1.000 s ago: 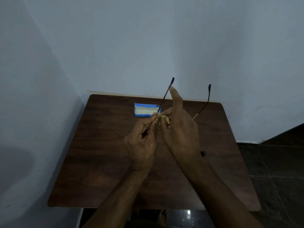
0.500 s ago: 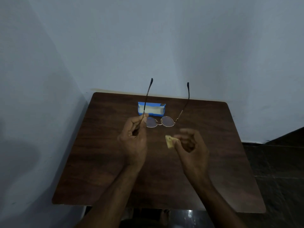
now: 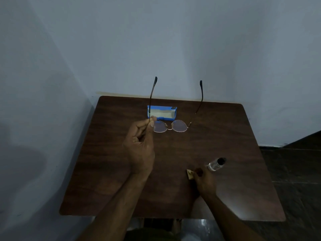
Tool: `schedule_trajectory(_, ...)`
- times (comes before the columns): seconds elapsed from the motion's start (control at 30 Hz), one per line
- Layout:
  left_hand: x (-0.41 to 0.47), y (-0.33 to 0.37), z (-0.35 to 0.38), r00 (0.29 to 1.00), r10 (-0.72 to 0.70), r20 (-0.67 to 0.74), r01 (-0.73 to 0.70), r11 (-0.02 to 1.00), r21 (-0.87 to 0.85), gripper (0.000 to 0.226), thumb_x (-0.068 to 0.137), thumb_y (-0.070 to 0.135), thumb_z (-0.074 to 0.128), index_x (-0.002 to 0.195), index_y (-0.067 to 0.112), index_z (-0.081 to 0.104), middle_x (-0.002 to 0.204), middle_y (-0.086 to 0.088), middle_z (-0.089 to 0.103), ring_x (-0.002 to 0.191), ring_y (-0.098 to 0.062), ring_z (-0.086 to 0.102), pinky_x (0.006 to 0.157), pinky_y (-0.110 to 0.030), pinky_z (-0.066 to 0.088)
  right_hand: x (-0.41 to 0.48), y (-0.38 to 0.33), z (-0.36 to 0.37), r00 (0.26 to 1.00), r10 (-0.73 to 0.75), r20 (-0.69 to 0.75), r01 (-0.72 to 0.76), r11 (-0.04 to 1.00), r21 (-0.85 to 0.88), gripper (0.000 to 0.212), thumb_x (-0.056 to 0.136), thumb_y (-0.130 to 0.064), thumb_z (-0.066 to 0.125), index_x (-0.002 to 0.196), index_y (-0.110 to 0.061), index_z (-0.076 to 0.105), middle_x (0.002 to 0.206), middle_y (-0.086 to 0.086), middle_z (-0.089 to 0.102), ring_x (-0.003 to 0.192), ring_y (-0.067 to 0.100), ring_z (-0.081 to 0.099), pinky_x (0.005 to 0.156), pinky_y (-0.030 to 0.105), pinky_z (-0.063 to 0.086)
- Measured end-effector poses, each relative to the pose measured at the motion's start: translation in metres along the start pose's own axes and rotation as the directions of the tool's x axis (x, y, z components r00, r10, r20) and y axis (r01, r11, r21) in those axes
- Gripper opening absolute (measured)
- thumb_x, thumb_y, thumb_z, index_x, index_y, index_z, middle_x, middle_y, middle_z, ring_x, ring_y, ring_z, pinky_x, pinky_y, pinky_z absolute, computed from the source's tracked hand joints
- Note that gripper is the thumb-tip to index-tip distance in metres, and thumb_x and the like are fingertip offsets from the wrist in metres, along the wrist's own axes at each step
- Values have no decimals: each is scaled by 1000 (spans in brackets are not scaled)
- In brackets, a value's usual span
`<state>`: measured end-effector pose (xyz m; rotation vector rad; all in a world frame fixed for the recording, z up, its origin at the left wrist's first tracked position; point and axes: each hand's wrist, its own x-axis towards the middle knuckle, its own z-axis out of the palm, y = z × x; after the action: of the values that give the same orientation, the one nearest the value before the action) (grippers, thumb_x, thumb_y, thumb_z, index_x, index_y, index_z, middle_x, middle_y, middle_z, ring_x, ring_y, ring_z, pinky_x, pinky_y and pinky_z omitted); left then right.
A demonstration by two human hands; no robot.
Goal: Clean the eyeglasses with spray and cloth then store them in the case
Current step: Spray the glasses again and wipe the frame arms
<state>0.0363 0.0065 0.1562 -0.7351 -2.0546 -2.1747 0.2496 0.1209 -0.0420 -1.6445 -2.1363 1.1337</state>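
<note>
My left hand (image 3: 141, 145) pinches the left temple of the thin metal eyeglasses (image 3: 171, 126) and holds them above the table, lenses toward me, both temples pointing up and away. Down at the table's right, my right hand (image 3: 204, 180) grips a small yellow cloth (image 3: 189, 173) between its fingertips. Just beyond that hand a small clear spray bottle (image 3: 216, 164) with a dark cap lies on the wood, apart from the fingers. The open blue case (image 3: 162, 113) with a pale lining sits behind the glasses near the table's far edge.
The dark wooden table (image 3: 107, 171) stands in a corner, with pale walls close behind and on the left. A dark floor shows past its right edge.
My right hand has dropped down and to the right with the cloth, away from the glasses, uncovering the spray bottle. The left hand still holds the glasses at about the same height.
</note>
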Motion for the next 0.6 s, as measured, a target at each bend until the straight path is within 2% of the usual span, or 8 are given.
schedule_trajectory(0.13,3,1,2,1000,-24,11,25,997,-77,12,99,7,71,110,12,71,107,-2,81,107,-18,78,90,-36,64,4,-7,-6,992,-127,-10,124,980,-154,12,93,-20,72,92,-19,60,99,1,59,91,22,59,73,38,47)
schedule_trajectory(0.23,5,6,3,1000,-29,5,30,991,-132,9,99,6,70,108,8,71,108,-3,81,107,-19,79,91,-31,63,5,-13,-11,977,-199,-72,188,974,-128,10,94,-20,72,102,-16,66,107,1,63,98,23,60,81,43,53)
schedule_trajectory(0.33,6,10,3,1000,-16,19,18,989,-146,8,98,5,69,106,7,71,107,-3,80,107,-18,79,90,-28,62,-5,-30,-21,969,-190,-156,187,982,-38,10,94,-19,72,104,-18,68,101,-3,68,91,20,66,77,44,56)
schedule_trajectory(0.47,7,10,0,999,-15,42,22,988,-154,10,99,6,69,108,8,71,108,-5,80,108,-21,79,92,-39,64,-26,-46,-54,918,-198,-343,232,971,59,11,94,-15,74,93,-22,66,84,-7,68,76,13,66,67,40,56)
schedule_trajectory(0.6,8,8,-4,997,-32,64,42,985,-169,11,99,8,69,110,10,70,110,-6,80,111,-24,78,92,-52,63,-40,-28,-83,879,-49,-474,127,983,134,29,86,-14,82,102,-23,60,91,-3,61,79,18,60,71,50,56)
